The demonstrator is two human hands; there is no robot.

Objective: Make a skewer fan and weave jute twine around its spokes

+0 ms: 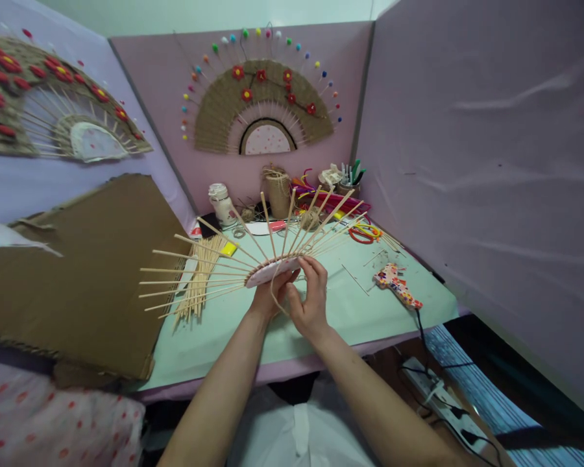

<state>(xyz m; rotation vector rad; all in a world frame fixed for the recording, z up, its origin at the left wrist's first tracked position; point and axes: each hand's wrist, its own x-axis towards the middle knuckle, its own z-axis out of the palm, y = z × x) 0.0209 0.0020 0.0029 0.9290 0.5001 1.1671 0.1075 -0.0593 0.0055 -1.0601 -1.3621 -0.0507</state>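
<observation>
A half-round fan frame [271, 271] with a pale spotted base is held above the table, its thin wooden sticks [194, 242] spreading outward. My left hand [271, 295] grips the base from below, its fingers partly hidden behind it. At the base's right end, my right hand [311, 298] has bent fingers touching the rim and the twine there. A loose length of twine [274, 295] loops down from the base toward my right palm. Along the curved rim, twine runs between the stick roots.
A bundle of sticks [202, 279] lies left of the frame. A patterned glue gun [396, 285] rests at right, its cord dropping toward a power strip [442, 402]. Behind stand a white bottle [222, 204], a twine-wrapped pot [277, 194] and red scissors [363, 235]. Cardboard [87, 279] leans at left.
</observation>
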